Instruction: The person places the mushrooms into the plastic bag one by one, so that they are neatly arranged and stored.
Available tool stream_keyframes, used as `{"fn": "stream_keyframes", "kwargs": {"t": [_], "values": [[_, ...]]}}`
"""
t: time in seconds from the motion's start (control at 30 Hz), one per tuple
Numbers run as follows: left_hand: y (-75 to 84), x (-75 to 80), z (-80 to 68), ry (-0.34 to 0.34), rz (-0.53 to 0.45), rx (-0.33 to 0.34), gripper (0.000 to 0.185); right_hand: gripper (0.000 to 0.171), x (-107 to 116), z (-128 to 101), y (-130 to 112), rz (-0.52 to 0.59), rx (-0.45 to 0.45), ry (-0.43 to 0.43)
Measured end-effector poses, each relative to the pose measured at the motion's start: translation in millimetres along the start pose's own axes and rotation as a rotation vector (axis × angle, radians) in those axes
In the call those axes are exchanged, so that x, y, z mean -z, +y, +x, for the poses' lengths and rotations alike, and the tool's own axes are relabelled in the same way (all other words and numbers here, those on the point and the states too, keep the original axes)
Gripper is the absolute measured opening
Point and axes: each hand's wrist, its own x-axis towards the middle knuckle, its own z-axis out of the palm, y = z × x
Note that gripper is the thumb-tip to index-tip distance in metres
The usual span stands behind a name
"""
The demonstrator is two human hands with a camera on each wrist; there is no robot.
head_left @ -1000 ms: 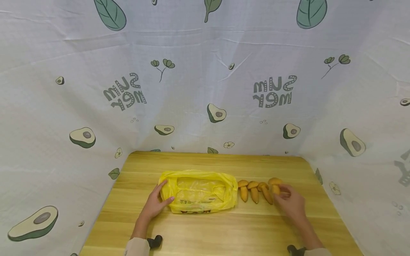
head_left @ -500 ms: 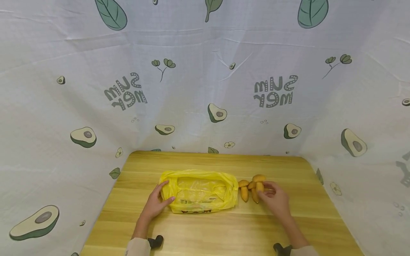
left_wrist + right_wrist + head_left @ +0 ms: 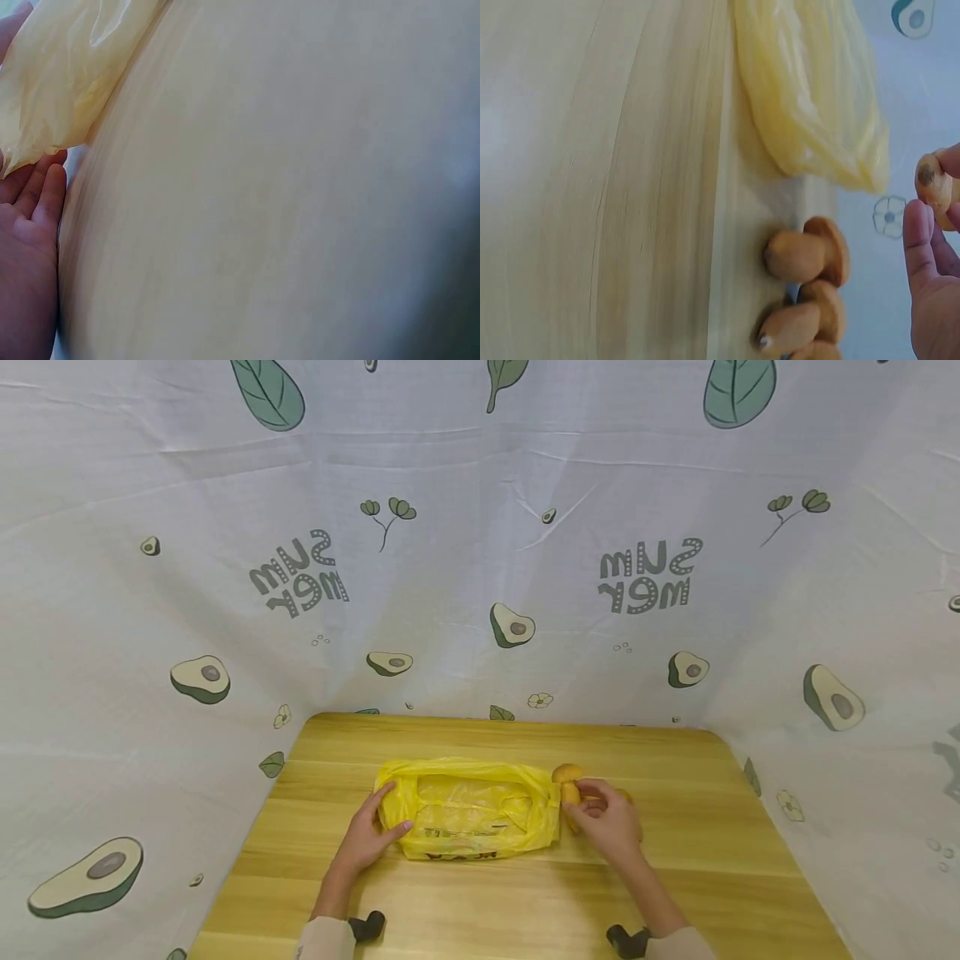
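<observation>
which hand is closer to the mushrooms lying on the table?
Right. The right hand, pinching one mushroom, hovers directly over the mushrooms on the table. The left hand rests on the yellow bag, at its far end from them.

two bare hands, left hand (image 3: pixel 365 841) and right hand (image 3: pixel 609 820), no rings, no gloves, no watch showing. forearms bare up to pale beige sleeves, left sleeve (image 3: pixel 321 940) and right sleeve (image 3: pixel 678 945), both cut off by the bottom edge of the head view. small black device strapped at each wrist, left one (image 3: pixel 367 926), right one (image 3: pixel 627 939), dark and rounded, detail too small to tell. fingernails short and plain in the wrist views.
</observation>
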Motion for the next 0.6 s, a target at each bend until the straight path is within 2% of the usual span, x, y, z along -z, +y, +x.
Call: {"fn": "stream_keyframes", "kwargs": {"t": [0.6], "values": [[-0.1,-2.4,-2.0,0.017,-0.033,-0.013,0.088,0.034,-63.9,-0.1,-25.0,0.076,0.056,-0.061]]}}
